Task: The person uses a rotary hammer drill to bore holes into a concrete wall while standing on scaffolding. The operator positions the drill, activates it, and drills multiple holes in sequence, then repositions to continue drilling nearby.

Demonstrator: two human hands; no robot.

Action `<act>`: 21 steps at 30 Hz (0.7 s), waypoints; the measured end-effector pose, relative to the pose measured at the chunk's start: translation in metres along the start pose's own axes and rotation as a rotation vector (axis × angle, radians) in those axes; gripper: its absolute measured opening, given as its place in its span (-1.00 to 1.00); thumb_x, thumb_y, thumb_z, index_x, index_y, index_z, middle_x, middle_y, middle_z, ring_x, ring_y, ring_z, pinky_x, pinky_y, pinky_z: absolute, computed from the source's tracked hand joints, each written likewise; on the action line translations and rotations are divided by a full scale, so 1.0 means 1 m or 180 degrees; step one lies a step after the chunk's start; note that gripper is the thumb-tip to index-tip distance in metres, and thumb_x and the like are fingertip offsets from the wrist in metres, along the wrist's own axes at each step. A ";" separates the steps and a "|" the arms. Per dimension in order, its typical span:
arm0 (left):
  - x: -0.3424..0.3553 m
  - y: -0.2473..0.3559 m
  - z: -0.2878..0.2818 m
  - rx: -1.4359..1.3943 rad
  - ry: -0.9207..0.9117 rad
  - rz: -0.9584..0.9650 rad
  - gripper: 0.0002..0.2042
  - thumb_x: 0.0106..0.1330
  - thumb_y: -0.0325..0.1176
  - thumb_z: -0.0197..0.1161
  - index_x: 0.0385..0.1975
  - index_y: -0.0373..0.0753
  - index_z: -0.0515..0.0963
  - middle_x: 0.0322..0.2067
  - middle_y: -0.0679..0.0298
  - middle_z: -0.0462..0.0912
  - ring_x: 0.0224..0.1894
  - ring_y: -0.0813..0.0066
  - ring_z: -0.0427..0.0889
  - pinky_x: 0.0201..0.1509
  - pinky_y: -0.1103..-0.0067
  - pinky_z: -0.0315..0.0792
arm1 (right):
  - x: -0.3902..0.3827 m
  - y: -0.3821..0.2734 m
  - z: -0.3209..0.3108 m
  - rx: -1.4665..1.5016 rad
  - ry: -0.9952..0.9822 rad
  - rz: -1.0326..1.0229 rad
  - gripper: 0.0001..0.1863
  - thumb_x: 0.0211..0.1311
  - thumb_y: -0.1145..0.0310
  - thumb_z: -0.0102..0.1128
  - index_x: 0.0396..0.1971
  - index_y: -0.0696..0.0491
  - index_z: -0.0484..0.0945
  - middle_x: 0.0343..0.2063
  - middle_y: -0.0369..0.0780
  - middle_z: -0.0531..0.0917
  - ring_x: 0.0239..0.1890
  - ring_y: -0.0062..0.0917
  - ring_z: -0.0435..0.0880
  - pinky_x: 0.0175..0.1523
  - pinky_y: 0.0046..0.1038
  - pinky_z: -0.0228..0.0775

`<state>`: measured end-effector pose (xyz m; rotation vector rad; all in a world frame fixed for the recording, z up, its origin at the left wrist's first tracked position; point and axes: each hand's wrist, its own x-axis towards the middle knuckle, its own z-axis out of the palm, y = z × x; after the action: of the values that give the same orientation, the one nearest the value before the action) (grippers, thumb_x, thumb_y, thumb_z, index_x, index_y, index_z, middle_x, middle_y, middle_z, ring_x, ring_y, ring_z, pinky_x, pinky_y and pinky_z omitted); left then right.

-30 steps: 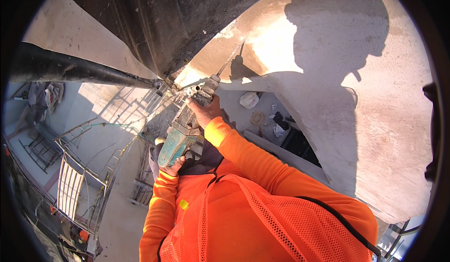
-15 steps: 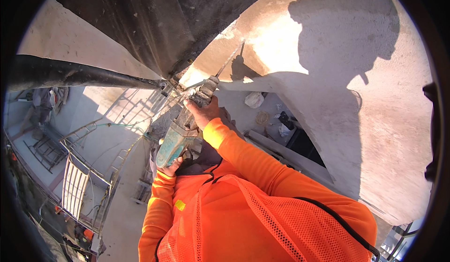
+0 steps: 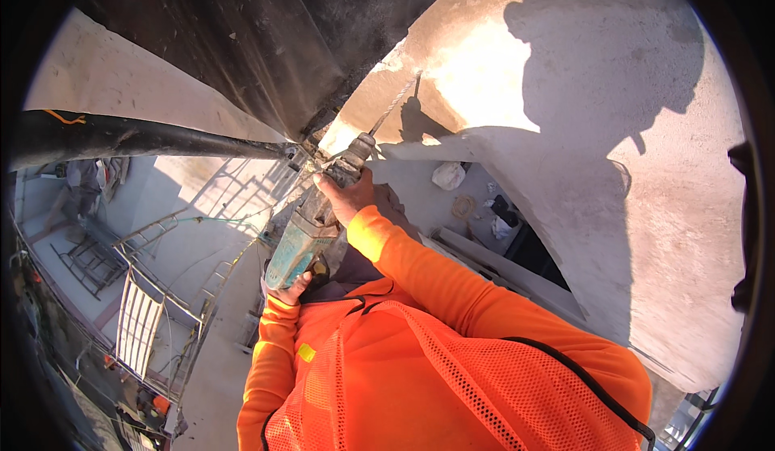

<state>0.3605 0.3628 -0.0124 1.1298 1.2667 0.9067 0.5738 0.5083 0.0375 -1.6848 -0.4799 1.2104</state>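
A dusty teal rotary hammer drill is held aslant before my chest. My left hand is closed round its rear end, thumb showing beside the casing. Farther forward, my right hand wraps round the drill's front part, just behind the chuck. From the chuck a long spiral drill bit runs up and right, its tip against the sunlit concrete wall. Whether the tip has entered the wall cannot be made out. The drill's shadow falls on the wall beside the bit.
Dark sheeting hangs close above the drill, and a black tube-like roll lies at the left. Far below are metal scaffold frames, a white bag and a coil of rope. A dark opening shows lower right.
The view has shifted slightly, bringing an orange strand into sight on the black roll. Both hands keep their grip, and the bit stays at about the same spot on the wall.
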 end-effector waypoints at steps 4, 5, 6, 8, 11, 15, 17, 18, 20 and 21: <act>0.003 0.005 -0.004 0.0666 -0.0131 0.0401 -0.51 0.29 -0.11 0.53 0.08 -0.32 0.64 -0.14 0.23 0.80 -0.14 0.34 0.76 0.00 0.43 0.61 | 0.000 -0.001 0.000 -0.0117 0.0028 -0.0022 -0.11 0.07 0.22 0.67 0.24 0.25 0.24 0.09 -0.07 0.58 0.12 -0.38 0.60 0.27 -0.33 0.45; 0.003 0.005 -0.004 0.0532 -0.0141 0.0220 -0.52 0.27 -0.08 0.54 0.03 -0.31 0.67 -0.16 0.22 0.81 -0.15 0.33 0.78 -0.02 0.44 0.61 | 0.001 0.000 0.000 -0.0057 0.0010 -0.0047 -0.11 0.07 0.22 0.68 0.24 0.25 0.24 0.08 -0.07 0.58 0.12 -0.38 0.59 0.27 -0.33 0.44; 0.002 0.005 -0.004 0.0370 -0.0085 0.0094 -0.53 0.26 -0.05 0.56 -0.01 -0.30 0.70 -0.18 0.21 0.82 -0.17 0.32 0.79 -0.04 0.45 0.61 | 0.001 0.001 0.001 -0.0009 0.0004 -0.0047 -0.11 0.07 0.22 0.68 0.24 0.25 0.24 0.08 -0.07 0.58 0.12 -0.38 0.59 0.27 -0.32 0.44; 0.001 0.004 -0.002 0.0297 -0.0017 0.0012 -0.53 0.24 -0.02 0.57 -0.05 -0.29 0.73 -0.20 0.19 0.83 -0.18 0.31 0.81 -0.06 0.46 0.62 | 0.002 0.004 0.000 0.0002 0.0016 -0.0124 -0.11 0.07 0.22 0.68 0.23 0.25 0.25 0.09 -0.07 0.58 0.12 -0.38 0.60 0.28 -0.32 0.44; 0.001 0.002 -0.001 0.0541 0.0041 0.0200 -0.53 0.24 -0.01 0.56 -0.04 -0.28 0.73 -0.19 0.19 0.83 -0.18 0.30 0.81 -0.06 0.46 0.62 | 0.003 0.007 0.001 -0.0036 0.0038 -0.0107 -0.12 0.07 0.22 0.68 0.23 0.24 0.25 0.08 -0.07 0.58 0.12 -0.38 0.60 0.27 -0.32 0.44; 0.001 -0.002 -0.003 0.0534 -0.0023 0.0187 -0.51 0.24 0.00 0.56 -0.03 -0.28 0.73 -0.18 0.18 0.83 -0.16 0.30 0.81 -0.05 0.46 0.62 | 0.005 0.007 0.001 -0.0140 0.0047 -0.0119 -0.13 0.07 0.22 0.68 0.21 0.24 0.26 0.07 -0.07 0.59 0.12 -0.38 0.60 0.27 -0.33 0.44; 0.000 -0.006 -0.005 0.0462 -0.0080 0.0045 -0.50 0.23 0.00 0.57 -0.02 -0.28 0.73 -0.17 0.18 0.83 -0.15 0.30 0.81 -0.04 0.47 0.62 | 0.004 0.007 0.001 -0.0095 0.0037 -0.0115 -0.14 0.07 0.22 0.68 0.20 0.24 0.27 0.07 -0.07 0.59 0.11 -0.38 0.60 0.26 -0.32 0.45; -0.001 -0.007 -0.006 0.0441 -0.0077 0.0012 -0.50 0.23 0.00 0.57 -0.02 -0.29 0.73 -0.16 0.17 0.83 -0.14 0.30 0.81 -0.03 0.47 0.61 | 0.003 0.007 0.001 -0.0072 0.0042 -0.0106 -0.14 0.07 0.23 0.68 0.20 0.24 0.27 0.07 -0.07 0.59 0.11 -0.37 0.60 0.26 -0.32 0.46; -0.001 -0.011 -0.006 0.0470 -0.0031 0.0019 -0.48 0.22 0.00 0.58 0.00 -0.29 0.72 -0.14 0.16 0.83 -0.13 0.30 0.81 -0.03 0.47 0.61 | 0.002 0.005 0.002 0.0099 0.0022 -0.0123 -0.14 0.06 0.23 0.68 0.20 0.24 0.27 0.06 -0.07 0.60 0.09 -0.37 0.62 0.24 -0.32 0.48; 0.000 -0.012 -0.006 0.0521 0.0012 0.0060 -0.48 0.21 0.00 0.59 0.00 -0.29 0.72 -0.14 0.16 0.83 -0.13 0.30 0.80 -0.02 0.47 0.61 | 0.002 0.005 0.003 0.0202 0.0001 -0.0167 -0.14 0.06 0.23 0.68 0.20 0.24 0.27 0.06 -0.07 0.60 0.08 -0.37 0.62 0.23 -0.32 0.49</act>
<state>0.3538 0.3603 -0.0235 1.2704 1.3545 0.8310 0.5712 0.5091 0.0323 -1.6090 -0.4779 1.1755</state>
